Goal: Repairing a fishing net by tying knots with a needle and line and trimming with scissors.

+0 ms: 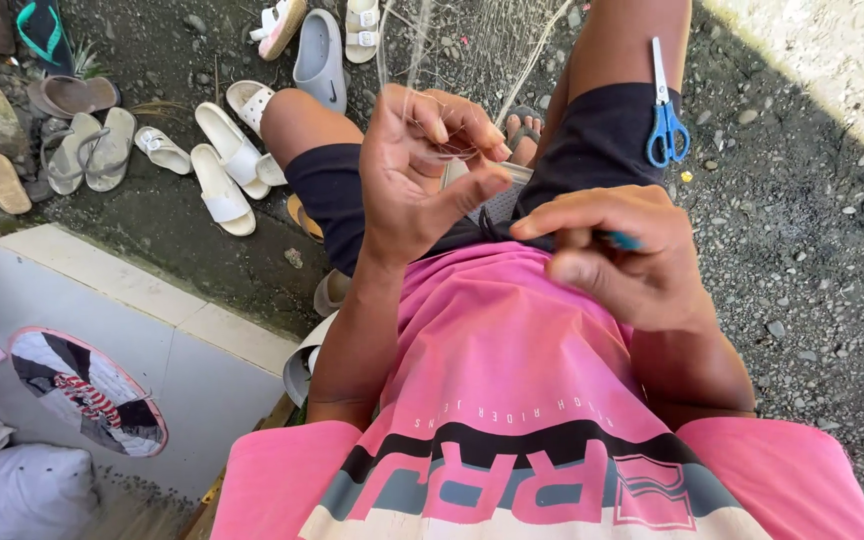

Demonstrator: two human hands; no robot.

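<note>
My left hand [422,170] is raised over my lap, fingers curled and pinching thin, pale fishing-net strands [472,60] that stretch away toward the top of the view. My right hand [617,260] sits lower and closer to my pink shirt, closed around a small teal-blue tool [624,240] of which only the tip shows. A pair of blue-handled scissors [665,110] rests on my right thigh, on the dark shorts, apart from both hands.
Several sandals and slippers [222,170] lie scattered on the dark gravel at upper left. A pale tiled step edge [132,290] runs along the left. Gravel ground [812,250] spreads to the right, sunlit at the top corner.
</note>
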